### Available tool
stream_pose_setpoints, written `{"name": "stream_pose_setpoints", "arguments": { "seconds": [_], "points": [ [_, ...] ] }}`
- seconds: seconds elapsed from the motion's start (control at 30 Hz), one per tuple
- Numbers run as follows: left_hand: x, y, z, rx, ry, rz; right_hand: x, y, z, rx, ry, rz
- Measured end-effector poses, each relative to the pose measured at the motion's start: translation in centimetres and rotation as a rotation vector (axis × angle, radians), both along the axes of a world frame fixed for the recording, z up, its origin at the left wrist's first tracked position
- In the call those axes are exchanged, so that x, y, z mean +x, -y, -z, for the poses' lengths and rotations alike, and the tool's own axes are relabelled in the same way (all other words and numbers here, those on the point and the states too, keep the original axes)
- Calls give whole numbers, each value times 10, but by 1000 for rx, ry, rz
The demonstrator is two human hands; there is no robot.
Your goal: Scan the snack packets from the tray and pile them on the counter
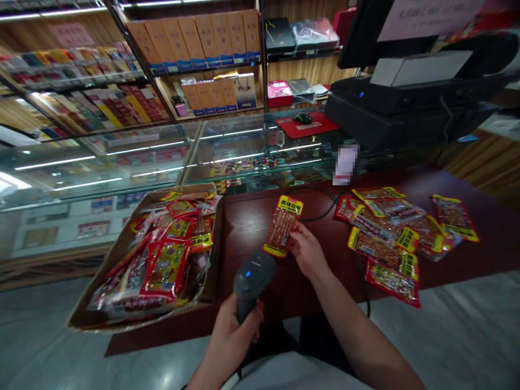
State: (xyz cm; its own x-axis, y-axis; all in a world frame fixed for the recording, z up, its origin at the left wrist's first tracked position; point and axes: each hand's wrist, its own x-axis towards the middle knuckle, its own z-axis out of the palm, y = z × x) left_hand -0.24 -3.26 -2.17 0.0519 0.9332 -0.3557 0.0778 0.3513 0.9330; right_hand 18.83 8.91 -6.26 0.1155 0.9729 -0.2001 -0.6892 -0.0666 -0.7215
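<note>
A dark handheld barcode scanner (255, 271) with a small blue light is gripped by its handle in my left hand (235, 330). My right hand (307, 249) pinches the lower right edge of a snack packet (283, 225), red with yellow ends and brown strips showing through. The packet is just beyond the scanner's head, above the dark red tabletop (244, 216). On the left, an open cardboard box (215, 260) holds many red and yellow snack packets (166, 268). More loose packets (384, 225) lie in an overlapping pile to the right of my right hand.
A glass display counter (162, 141) runs behind the table. A black cable (325, 216) crosses the tabletop. At the back right stand a dark cash register (385, 116) and a monitor (357, 32). A mouse (303, 118) sits on a red pad (320, 125). Shelves hold boxes (203, 38).
</note>
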Motion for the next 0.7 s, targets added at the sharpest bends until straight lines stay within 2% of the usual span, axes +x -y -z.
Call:
{"name": "stream_pose_setpoints", "arguments": {
  "seconds": [0.1, 0.23, 0.33, 0.7],
  "points": [
    [7, -4, -7, -14, 15, 11, -1, 4, 3, -35, -75, -20],
    [14, -10, 0, -15, 65, -87, -3, 7, 2, -44, -165, -19],
    [13, -11, 4, -18, 70, -92, -7, 5, -1, -35, -212, -7],
    [9, -6, 7, -20, 81, -138, -10, 6, 8, -65, -215, 15]
  ]
}}
